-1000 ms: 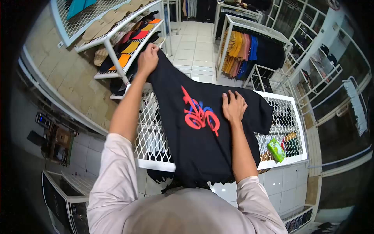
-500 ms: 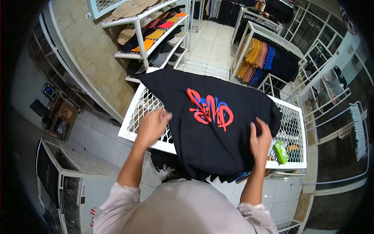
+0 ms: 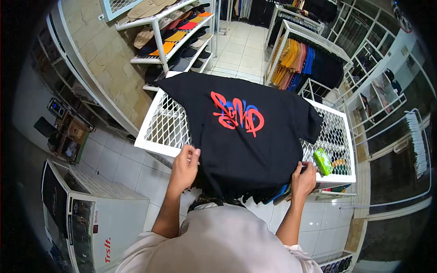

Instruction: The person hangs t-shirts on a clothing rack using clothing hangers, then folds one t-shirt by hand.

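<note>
A black T-shirt [image 3: 241, 150] with red and blue lettering lies spread across a white mesh-topped rack, its lower end hanging over the near edge. My left hand [image 3: 184, 169] is closed at the shirt's left side, thumb and fingers pinching the cloth by the rack's front rail. On the opposite side, my right hand [image 3: 303, 179] has its fingertips closed on the shirt's right edge, low down. A green and white packet [image 3: 322, 162] rests on the mesh just beyond my right hand.
The white mesh rack [image 3: 164, 120] reaches past the shirt on both sides. Caps fill a tiered shelf [image 3: 159, 41] at the far left. Clothes hang on another rack [image 3: 296, 59] ahead. A white cabinet [image 3: 118, 218] stands at lower left, and glass doors line the right.
Both hands have moved down toward my body and closed on the shirt's side edges. The right sleeve now lies spread flatter over the mesh. The view has shifted slightly.
</note>
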